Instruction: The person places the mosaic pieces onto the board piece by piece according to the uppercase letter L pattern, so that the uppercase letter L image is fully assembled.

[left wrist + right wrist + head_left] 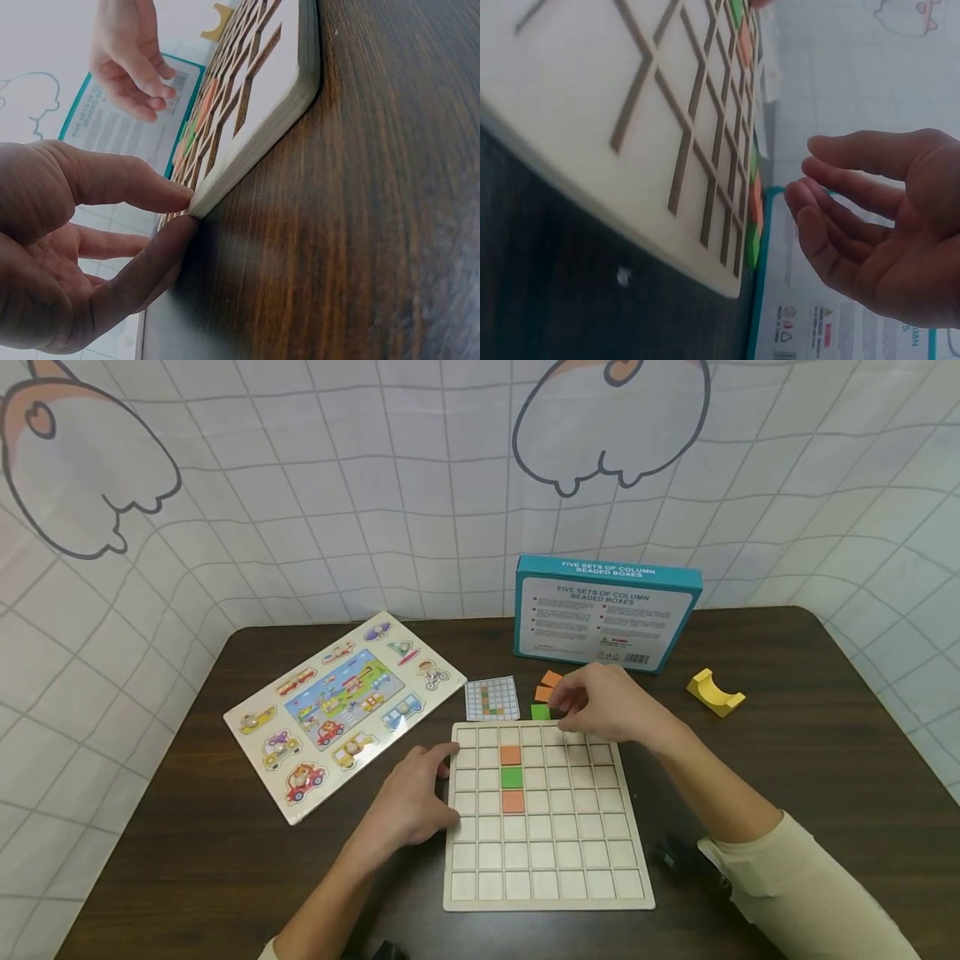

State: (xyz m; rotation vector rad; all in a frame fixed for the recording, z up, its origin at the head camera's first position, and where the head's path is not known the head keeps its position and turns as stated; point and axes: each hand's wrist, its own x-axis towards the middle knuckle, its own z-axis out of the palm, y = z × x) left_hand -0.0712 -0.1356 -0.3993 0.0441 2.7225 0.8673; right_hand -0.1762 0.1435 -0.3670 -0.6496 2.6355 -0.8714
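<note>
A wooden grid board (551, 900) lies on the dark table, with an orange tile (511, 755), a green tile (512, 777) and another orange tile (513, 802) lined up in one column. My left hand (408, 797) rests at the board's left edge, thumb and forefinger spread apart along it and touching the rim. Over the far edge hovers my right hand (603, 702), fingers loosely bent; the right wrist view shows nothing between them. Beside its fingertips lie loose orange tiles (551, 678) and a loose green tile (540, 712). A small pattern card (491, 698) sits behind the board.
Behind the tiles stands a teal-and-white box (603, 614). On the left lies a vehicle picture puzzle (345, 718), its corner near the card. A yellow curved block (715, 693) is on the right side of the table (825, 760). A patterned cloth (420, 485) hangs behind.
</note>
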